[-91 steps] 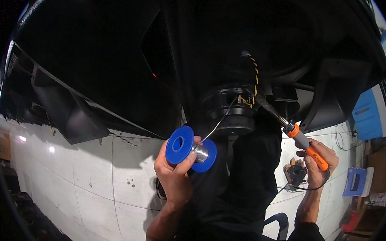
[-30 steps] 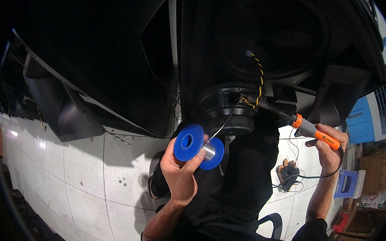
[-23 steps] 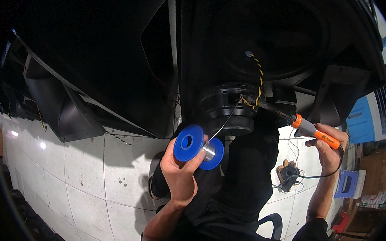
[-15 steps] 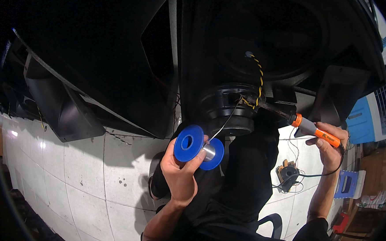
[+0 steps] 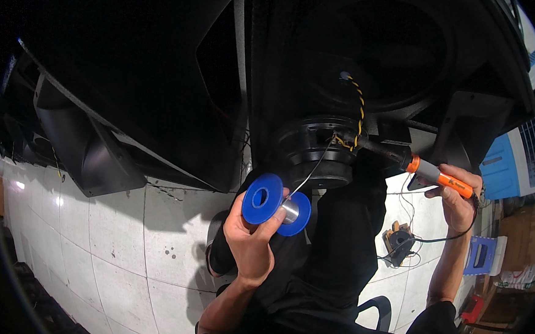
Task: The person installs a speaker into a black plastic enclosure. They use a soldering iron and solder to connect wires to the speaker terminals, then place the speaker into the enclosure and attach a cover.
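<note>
My left hand [image 5: 251,236] is closed around a blue spool of solder [image 5: 262,198]. From the spool a strand of solder wire [image 5: 311,172] runs up to the terminal on the side of a round black speaker driver [image 5: 316,154]. In my right hand [image 5: 459,197] is an orange and grey soldering iron [image 5: 434,176], its dark shaft pointing left toward the same terminal. The exact tip is hard to make out against the dark driver. A twisted yellow and black wire [image 5: 361,103] comes from a hole in the black cabinet [image 5: 389,49] and ends at the terminal.
Another large black cabinet [image 5: 151,70] stands at the left. On the pale tiled floor [image 5: 119,249] lies a small dark device with cords [image 5: 401,244]. To the right are a blue step stool [image 5: 482,255], cardboard boxes [image 5: 524,237] and a blue and white plastic unit [image 5: 503,163].
The soldering iron and my right hand have shifted very slightly, the handle tilting a little. My left hand and the spool have hardly moved.
</note>
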{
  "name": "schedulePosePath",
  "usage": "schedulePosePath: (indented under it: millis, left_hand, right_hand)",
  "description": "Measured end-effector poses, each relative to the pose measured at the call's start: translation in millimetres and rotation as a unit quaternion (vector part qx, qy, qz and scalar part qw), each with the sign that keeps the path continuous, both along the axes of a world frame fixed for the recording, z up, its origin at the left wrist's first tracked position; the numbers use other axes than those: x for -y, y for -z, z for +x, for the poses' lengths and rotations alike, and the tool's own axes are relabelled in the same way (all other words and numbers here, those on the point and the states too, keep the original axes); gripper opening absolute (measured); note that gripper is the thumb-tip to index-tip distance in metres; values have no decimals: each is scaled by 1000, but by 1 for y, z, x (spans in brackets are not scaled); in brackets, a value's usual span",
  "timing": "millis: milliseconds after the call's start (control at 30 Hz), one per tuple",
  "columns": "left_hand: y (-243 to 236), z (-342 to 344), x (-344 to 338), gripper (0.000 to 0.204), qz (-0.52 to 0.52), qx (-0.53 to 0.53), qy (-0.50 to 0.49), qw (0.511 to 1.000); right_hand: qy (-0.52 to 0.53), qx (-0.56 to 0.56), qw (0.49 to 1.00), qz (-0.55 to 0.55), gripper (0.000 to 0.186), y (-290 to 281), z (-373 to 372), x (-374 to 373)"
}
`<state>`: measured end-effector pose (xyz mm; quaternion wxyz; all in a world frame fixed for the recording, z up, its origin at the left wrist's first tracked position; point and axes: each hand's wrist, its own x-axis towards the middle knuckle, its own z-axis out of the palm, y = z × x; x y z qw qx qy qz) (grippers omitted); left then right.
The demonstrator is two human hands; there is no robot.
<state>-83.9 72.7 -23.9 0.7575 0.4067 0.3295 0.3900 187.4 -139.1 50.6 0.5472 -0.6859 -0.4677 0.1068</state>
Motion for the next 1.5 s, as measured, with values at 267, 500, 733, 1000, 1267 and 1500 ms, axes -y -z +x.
schedulePosePath:
  millis: [267, 500, 733, 1000, 1267, 1500]
  left_hand:
    - [1, 0, 1, 47, 3, 5, 0, 1000]
    - [1, 0, 1, 46, 1, 8, 0, 1000]
    - [3, 0, 1, 45, -2, 7, -1, 1000]
    - [6, -1, 2, 45, -7, 14, -1, 1000]
    - [7, 0, 2, 46, 0, 6, -4, 1000]
    - [7, 0, 2, 46, -10, 9, -2, 1000]
  right_hand:
    - [16, -16, 1000, 22, 36, 1, 4, 1]
    - [-20, -18, 1000, 4, 38, -4, 9, -8]
    - [-44, -25, 999, -4, 40, -8, 13, -10]
    - [-63, -66, 996, 0, 41, -10, 16, -10]
    - [-59, -41, 997, -10, 40, -13, 14, -12]
    - [-75, -31, 997, -16, 41, -20, 15, -16]
